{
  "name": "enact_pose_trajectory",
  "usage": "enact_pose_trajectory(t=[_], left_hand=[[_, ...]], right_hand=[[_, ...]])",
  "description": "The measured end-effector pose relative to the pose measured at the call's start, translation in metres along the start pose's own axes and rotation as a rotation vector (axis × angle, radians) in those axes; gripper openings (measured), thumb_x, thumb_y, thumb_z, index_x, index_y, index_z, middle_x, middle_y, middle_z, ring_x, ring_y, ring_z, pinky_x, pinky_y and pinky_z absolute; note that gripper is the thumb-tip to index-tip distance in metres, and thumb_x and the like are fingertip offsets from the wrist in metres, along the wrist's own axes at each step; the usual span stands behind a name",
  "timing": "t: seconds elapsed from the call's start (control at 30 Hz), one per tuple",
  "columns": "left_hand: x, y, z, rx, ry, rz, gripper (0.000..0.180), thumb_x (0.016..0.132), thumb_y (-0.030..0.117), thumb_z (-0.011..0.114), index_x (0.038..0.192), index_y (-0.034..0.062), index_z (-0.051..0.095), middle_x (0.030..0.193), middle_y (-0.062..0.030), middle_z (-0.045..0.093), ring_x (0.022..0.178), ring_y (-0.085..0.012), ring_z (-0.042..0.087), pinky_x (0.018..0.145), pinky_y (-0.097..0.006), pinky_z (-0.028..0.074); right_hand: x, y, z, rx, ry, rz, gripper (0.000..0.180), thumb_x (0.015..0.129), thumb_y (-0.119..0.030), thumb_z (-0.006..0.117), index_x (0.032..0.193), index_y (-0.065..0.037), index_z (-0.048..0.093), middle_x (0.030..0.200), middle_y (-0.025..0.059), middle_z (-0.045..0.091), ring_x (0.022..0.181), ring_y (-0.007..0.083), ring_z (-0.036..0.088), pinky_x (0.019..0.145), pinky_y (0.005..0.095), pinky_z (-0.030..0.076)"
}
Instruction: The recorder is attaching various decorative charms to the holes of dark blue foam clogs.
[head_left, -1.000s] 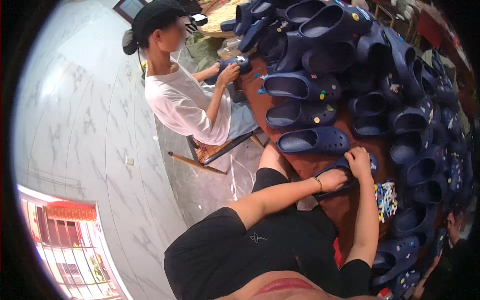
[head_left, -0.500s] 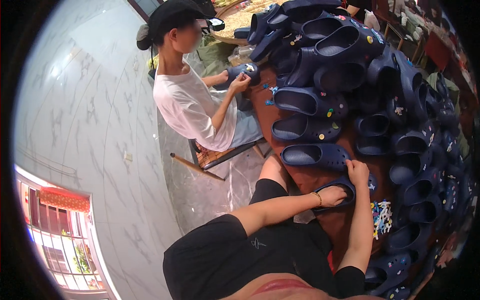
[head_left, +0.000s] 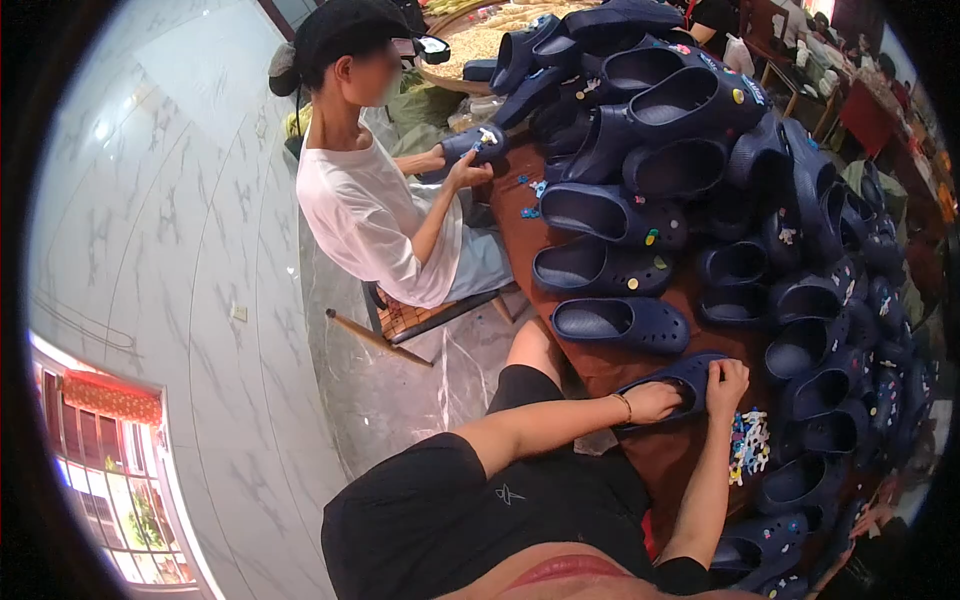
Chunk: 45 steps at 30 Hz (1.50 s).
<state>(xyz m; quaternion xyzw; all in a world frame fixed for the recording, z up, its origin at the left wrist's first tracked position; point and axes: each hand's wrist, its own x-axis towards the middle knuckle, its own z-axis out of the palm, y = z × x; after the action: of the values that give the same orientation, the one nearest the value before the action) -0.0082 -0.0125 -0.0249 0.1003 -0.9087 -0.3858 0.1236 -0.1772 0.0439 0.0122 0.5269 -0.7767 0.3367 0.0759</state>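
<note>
A navy clog [head_left: 698,369] with holes in its upper is on the table edge in front of me. My left hand [head_left: 657,402], a bracelet at its wrist, reaches into the clog's opening and holds it; the fingertips are hidden inside. Against the outside of the toe, the bent fingers of my right hand [head_left: 727,386] are closed; any small piece between them is hidden. Beside my right forearm lies a pile of small white, blue and yellow shoe charms [head_left: 748,447]. Just beyond sits another navy clog [head_left: 622,325] with no charms visible on it.
Many navy clogs are heaped at the back [head_left: 680,100] and along the right [head_left: 820,350], some with charms. Across the brown table [head_left: 590,365] at left, a seated person [head_left: 370,200] handles a clog. A few blue charms [head_left: 530,212] lie near them.
My right hand has moved down from between the two clogs to the toe of the held clog. The left hand stays inside it. The view has shifted slightly.
</note>
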Motion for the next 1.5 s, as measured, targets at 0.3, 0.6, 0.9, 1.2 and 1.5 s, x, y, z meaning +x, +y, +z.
enact_pose_trajectory(t=[0.3,0.6,0.9,1.2,1.5], left_hand=[[0.001,0.005,-0.005,-0.001,-0.070,-0.048,0.024,0.081,0.014,0.049,0.100,0.0021,0.057,0.096,-0.0186,0.057,0.092,-0.0346,0.054,0.082,-0.043,0.041],[-0.001,0.005,-0.001,0.020,0.004,-0.017,0.019,0.077,0.014,0.051,0.091,0.0020,0.059,0.091,-0.0186,0.058,0.089,-0.0337,0.056,0.080,-0.043,0.043],[0.002,0.001,0.000,0.020,0.066,0.018,0.019,0.077,0.013,0.051,0.090,0.0012,0.059,0.087,-0.0186,0.058,0.086,-0.0345,0.056,0.078,-0.042,0.044],[-0.003,0.004,0.002,0.069,0.028,0.063,0.022,0.077,0.013,0.051,0.094,0.0008,0.057,0.093,-0.0187,0.057,0.088,-0.0351,0.055,0.080,-0.043,0.043],[-0.002,0.007,-0.005,0.041,0.008,-0.010,0.019,0.078,0.014,0.050,0.091,0.0016,0.058,0.090,-0.0181,0.058,0.088,-0.0341,0.055,0.079,-0.043,0.043]], right_hand=[[-0.014,0.009,0.008,0.103,0.151,-0.009,0.020,0.082,-0.013,0.053,0.066,-0.002,0.052,0.070,0.0118,0.052,0.071,0.0295,0.049,0.067,0.0378,0.038],[-0.022,0.011,0.014,0.184,0.292,0.109,0.017,0.080,-0.012,0.054,0.068,0.000,0.050,0.068,0.0127,0.050,0.066,0.0292,0.047,0.064,0.0383,0.038],[-0.015,0.003,0.008,0.154,0.288,0.002,0.013,0.080,-0.010,0.055,0.072,0.000,0.053,0.071,0.0146,0.052,0.069,0.0313,0.052,0.063,0.0374,0.042],[-0.027,-0.004,0.001,0.027,0.173,-0.030,0.023,0.083,-0.012,0.053,0.063,-0.001,0.047,0.067,0.0154,0.048,0.064,0.0338,0.049,0.058,0.0416,0.039],[-0.022,-0.005,0.005,-0.012,0.232,0.052,0.030,0.086,-0.015,0.049,0.061,0.000,0.048,0.063,0.0172,0.049,0.061,0.0357,0.050,0.056,0.0434,0.039]])
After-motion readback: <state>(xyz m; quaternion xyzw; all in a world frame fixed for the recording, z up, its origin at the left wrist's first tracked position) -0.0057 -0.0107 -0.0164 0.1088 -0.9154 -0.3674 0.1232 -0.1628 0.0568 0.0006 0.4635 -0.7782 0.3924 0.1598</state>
